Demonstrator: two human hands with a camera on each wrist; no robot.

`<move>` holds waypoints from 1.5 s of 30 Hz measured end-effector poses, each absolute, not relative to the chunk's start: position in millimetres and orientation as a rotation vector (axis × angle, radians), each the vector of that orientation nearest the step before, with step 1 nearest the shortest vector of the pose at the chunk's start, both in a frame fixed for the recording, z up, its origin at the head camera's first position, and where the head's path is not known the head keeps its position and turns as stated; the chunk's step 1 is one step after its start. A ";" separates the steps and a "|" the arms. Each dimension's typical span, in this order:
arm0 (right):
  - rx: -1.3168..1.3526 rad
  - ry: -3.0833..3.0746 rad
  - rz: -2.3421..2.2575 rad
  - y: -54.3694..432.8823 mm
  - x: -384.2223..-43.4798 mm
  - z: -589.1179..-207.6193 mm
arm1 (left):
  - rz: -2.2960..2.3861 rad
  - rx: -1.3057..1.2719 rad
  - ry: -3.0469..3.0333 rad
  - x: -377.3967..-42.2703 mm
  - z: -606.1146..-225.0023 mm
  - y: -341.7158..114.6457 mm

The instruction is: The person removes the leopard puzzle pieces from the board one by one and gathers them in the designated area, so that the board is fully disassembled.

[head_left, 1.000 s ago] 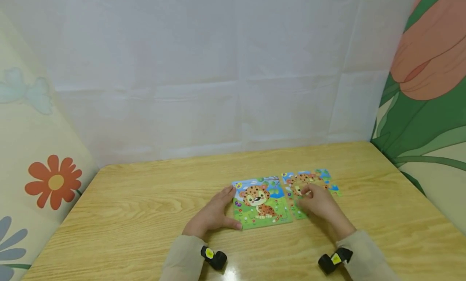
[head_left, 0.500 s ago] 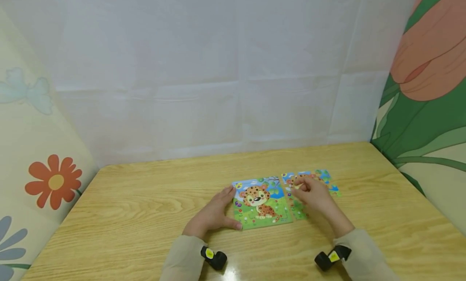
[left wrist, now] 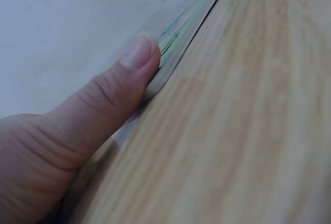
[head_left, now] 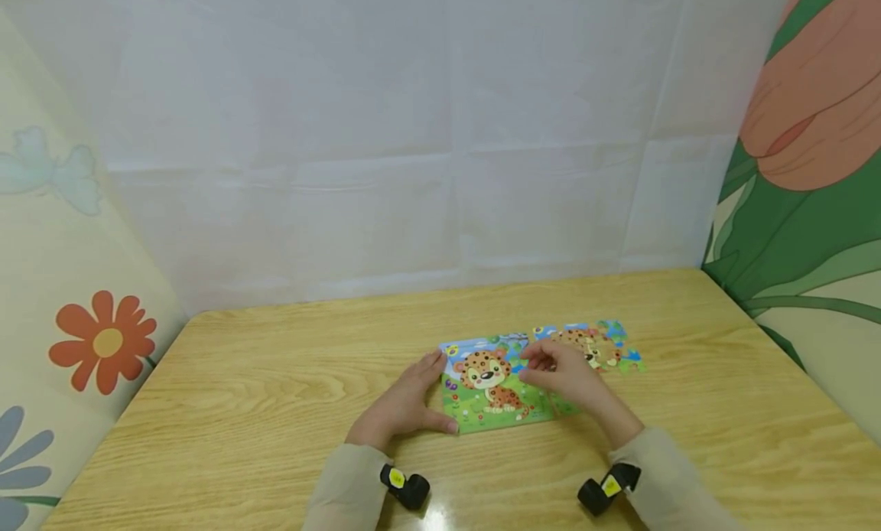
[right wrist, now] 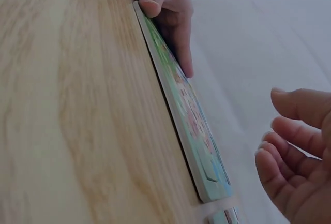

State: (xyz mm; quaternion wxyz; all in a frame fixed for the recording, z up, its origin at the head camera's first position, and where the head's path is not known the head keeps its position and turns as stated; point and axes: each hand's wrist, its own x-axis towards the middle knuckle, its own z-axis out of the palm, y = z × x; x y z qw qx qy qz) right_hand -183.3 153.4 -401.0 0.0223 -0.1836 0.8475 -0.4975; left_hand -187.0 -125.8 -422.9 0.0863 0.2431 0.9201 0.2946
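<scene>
A jigsaw puzzle board (head_left: 505, 408) with a spotted leopard cub on green grass lies flat on the table. My left hand (head_left: 402, 405) rests along its left side, thumb on the near corner and straight fingers by the far one; the left wrist view shows that thumb (left wrist: 121, 81) against the board's edge. Over the board's right edge hovers my right hand (head_left: 567, 374). In the right wrist view nothing shows between its loosely bent fingers (right wrist: 292, 154) and thumb, apart from the board. Loose jigsaw pieces (head_left: 609, 351) with a similar leopard picture lie to the right, partly hidden behind that hand.
The wooden table (head_left: 275, 386) stretches to both sides. A white cloth (head_left: 358, 171) hangs along its back edge. Side panels carry a painted red flower (head_left: 106, 343) on the left and a large pink tulip (head_left: 812, 95) on the right.
My right hand has moved left from above the loose pieces to the board's right edge, uncovering more of the leopard's face on the pieces. The left hand and the board have stayed put.
</scene>
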 end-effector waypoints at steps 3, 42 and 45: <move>-0.664 2.600 -1.484 148.8 -184.2 -402.2 | 0.880 0.724 2.743 -187.1 -422.6 -125.6; -0.550 2.685 -1.064 117.5 -182.4 -403.2 | 0.914 0.710 2.737 -187.5 -425.3 -125.4; -0.522 2.674 -1.096 116.5 -180.7 -403.1 | 0.914 0.711 2.738 -187.0 -425.3 -125.4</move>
